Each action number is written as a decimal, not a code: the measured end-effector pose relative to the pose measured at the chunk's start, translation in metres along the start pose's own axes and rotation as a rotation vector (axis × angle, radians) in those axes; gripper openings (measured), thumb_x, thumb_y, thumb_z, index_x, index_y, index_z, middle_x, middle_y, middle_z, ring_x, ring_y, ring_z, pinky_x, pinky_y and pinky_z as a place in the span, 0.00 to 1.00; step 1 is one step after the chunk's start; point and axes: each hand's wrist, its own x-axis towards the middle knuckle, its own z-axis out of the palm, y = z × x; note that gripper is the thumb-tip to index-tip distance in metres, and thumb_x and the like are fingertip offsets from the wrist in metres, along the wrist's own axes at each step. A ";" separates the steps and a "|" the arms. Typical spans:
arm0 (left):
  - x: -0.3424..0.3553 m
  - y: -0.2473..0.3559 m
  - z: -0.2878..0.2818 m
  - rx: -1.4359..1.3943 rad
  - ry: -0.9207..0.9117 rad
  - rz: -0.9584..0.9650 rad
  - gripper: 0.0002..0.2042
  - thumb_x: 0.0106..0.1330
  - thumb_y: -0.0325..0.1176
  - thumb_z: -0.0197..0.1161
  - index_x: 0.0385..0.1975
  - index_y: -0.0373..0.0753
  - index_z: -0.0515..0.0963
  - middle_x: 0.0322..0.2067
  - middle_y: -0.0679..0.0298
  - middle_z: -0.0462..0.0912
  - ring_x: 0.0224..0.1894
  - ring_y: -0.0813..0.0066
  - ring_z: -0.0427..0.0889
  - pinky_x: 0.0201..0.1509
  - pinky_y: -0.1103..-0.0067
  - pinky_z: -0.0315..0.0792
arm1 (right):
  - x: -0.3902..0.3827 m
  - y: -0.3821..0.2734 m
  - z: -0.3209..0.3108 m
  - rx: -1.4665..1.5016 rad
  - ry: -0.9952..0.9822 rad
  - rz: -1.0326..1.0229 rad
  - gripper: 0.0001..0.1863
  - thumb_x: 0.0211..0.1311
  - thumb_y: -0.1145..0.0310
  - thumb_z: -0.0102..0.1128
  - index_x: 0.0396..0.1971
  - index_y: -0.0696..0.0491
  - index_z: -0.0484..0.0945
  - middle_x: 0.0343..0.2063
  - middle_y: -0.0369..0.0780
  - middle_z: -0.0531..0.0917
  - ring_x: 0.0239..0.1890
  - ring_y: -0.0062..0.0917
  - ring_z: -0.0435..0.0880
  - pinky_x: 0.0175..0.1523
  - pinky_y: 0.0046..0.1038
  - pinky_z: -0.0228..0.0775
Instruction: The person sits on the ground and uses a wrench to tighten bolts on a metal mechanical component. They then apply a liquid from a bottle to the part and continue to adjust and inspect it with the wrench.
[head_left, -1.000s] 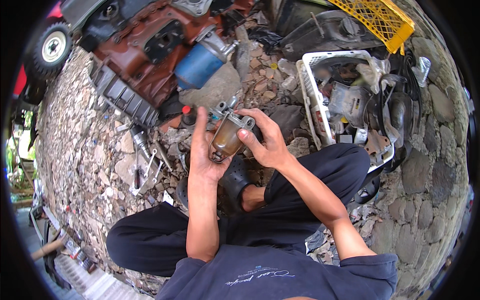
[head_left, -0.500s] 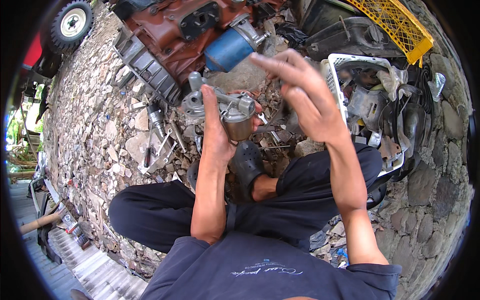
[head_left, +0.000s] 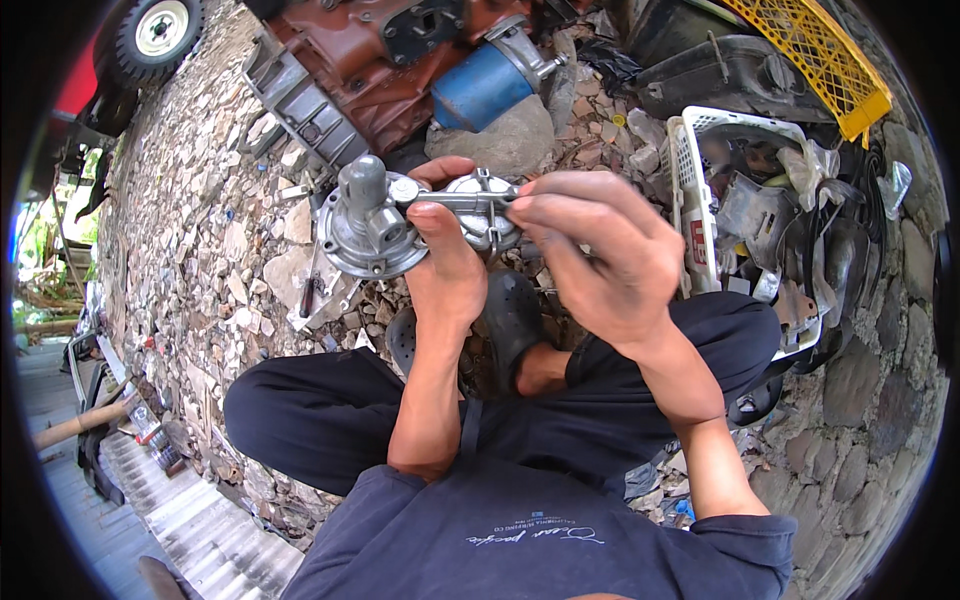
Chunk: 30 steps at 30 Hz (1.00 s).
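Over my crossed legs I hold a grey cast-metal fuel pump, lying sideways with its domed round body to the left. My left hand is closed around its middle, thumb on the near side and fingers behind. The fingers of my right hand are bunched together at the pump's right end, fingertips touching the narrow tip there; what lies under them is hidden. Beyond the pump, a blue cylindrical filter is fixed to a reddish-brown engine block.
A white plastic crate full of metal parts and hoses stands at my right, with a yellow mesh crate behind it. A screwdriver lies on the stony ground at left. A stone wall rises at far right.
The pump has been turned in my left hand, its round flanged face now showing. My right hand has come down from the raised, spread pose onto the pump's right end.
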 end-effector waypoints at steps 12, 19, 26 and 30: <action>0.006 -0.017 -0.004 0.138 0.245 0.046 0.31 0.73 0.63 0.37 0.41 0.36 0.72 0.31 0.65 0.76 0.33 0.80 0.75 0.41 0.81 0.69 | -0.029 -0.008 0.027 -0.284 -0.121 -0.061 0.24 0.49 0.80 0.59 0.50 0.64 0.76 0.40 0.46 0.82 0.42 0.37 0.80 0.45 0.33 0.75; 0.004 -0.012 -0.006 0.289 0.204 0.110 0.31 0.74 0.61 0.38 0.35 0.35 0.74 0.30 0.65 0.75 0.34 0.80 0.72 0.40 0.79 0.67 | -0.025 -0.013 0.019 -0.196 -0.181 0.095 0.18 0.49 0.81 0.59 0.43 0.60 0.75 0.39 0.47 0.82 0.41 0.40 0.80 0.45 0.34 0.75; 0.005 0.012 -0.012 -0.065 0.008 -0.296 0.36 0.71 0.66 0.38 0.34 0.33 0.76 0.27 0.66 0.77 0.30 0.79 0.74 0.38 0.79 0.68 | 0.006 0.004 -0.045 0.345 -0.125 0.586 0.07 0.56 0.78 0.67 0.36 0.58 0.82 0.31 0.36 0.85 0.34 0.15 0.82 0.37 0.20 0.75; 0.002 0.015 -0.012 -0.038 -0.073 -0.318 0.38 0.68 0.70 0.39 0.34 0.33 0.76 0.27 0.65 0.78 0.30 0.79 0.75 0.37 0.80 0.70 | 0.012 -0.002 -0.048 0.326 0.245 0.547 0.10 0.57 0.81 0.66 0.39 0.61 0.79 0.33 0.39 0.85 0.34 0.16 0.84 0.39 0.17 0.76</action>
